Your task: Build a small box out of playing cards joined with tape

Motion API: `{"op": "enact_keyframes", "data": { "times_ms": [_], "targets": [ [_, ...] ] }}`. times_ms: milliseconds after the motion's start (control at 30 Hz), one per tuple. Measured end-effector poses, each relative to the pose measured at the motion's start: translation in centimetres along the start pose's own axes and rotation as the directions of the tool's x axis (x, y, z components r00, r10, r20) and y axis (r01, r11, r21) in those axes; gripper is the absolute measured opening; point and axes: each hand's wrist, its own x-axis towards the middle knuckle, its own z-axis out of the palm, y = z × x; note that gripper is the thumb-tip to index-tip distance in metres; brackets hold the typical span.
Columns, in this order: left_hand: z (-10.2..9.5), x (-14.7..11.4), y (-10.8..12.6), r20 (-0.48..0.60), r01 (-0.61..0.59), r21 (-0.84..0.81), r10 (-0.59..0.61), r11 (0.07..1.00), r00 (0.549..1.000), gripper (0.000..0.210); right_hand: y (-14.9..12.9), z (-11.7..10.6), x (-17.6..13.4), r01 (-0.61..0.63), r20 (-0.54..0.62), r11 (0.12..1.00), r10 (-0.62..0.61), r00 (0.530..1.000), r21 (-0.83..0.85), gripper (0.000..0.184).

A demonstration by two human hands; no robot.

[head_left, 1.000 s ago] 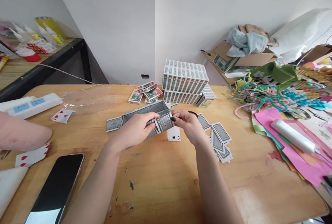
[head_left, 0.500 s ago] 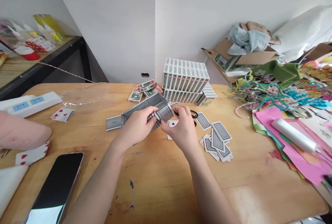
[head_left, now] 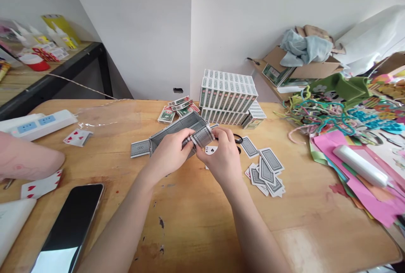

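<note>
Head view: my left hand [head_left: 171, 150] and right hand [head_left: 224, 157] pinch the card tray [head_left: 171, 130], walled but seemingly unfinished; loose cards [head_left: 266, 171] lie right.

I see pale walls [head_left: 268, 7] behind the wooden table [head_left: 190, 231], a black-framed shelf [head_left: 90, 55] beyond its far left corner, and light gleaming on its near right.

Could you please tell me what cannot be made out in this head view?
All in the head view:
Grey playing-card box: part of its near side, hidden by the left hand.
Two of spades: lower part, covered by the right hand.
Black loop handles: the rest, behind the right hand.
Smartphone: near end, cut off by the bottom edge.
Stacked card packs: fine print, too small.
</note>
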Motion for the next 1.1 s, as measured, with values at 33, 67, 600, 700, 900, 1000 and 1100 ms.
{"op": "enact_keyframes", "data": {
  "times_ms": [33, 67, 600, 700, 900, 1000, 1100],
  "targets": [
    [0.0, 0.0, 0.0, 0.0, 0.0, 0.001, 0.0, 1.0, 1.0, 0.03, -0.1, 0.1, -0.1, 0.002, -0.001, 1.0, -0.003, 1.0, -0.023, 0.034],
    [0.0, 0.0, 0.1, 0.003, -0.001, 0.0, 0.001, 1.0, 1.0, 0.03, -0.2, 0.2, -0.2, 0.005, -0.003, 0.999, -0.005, 1.0, -0.047, 0.035],
    [0.6, 0.0, 0.2, 0.019, 0.028, -0.005, -0.028, 1.0, 0.999, 0.024, -0.1, 1.5, -0.8, -0.002, -0.072, 0.988, -0.009, 0.997, -0.156, 0.037],
    [0.5, 0.1, 0.1, 0.012, 0.026, 0.0, -0.026, 1.0, 1.0, 0.022, 0.1, 1.6, -0.7, 0.026, -0.068, 0.995, -0.032, 0.997, -0.094, 0.039],
    [0.5, 0.1, -0.1, 0.011, 0.023, -0.004, -0.023, 1.0, 1.0, 0.022, 0.5, 0.4, 0.0, -0.041, 0.008, 0.995, 0.041, 0.999, 0.09, 0.037],
    [0.4, 0.1, -0.1, 0.017, 0.03, -0.024, -0.029, 0.999, 0.999, 0.021, 0.7, -0.6, 0.5, -0.145, 0.085, 0.97, 0.13, 0.988, 0.197, 0.033],
    [0.3, 0.1, -0.2, 0.023, 0.01, -0.013, -0.01, 1.0, 1.0, 0.021, 0.8, -1.3, 0.8, -0.247, 0.131, 0.944, 0.222, 0.966, 0.22, 0.027]
  ]
}}
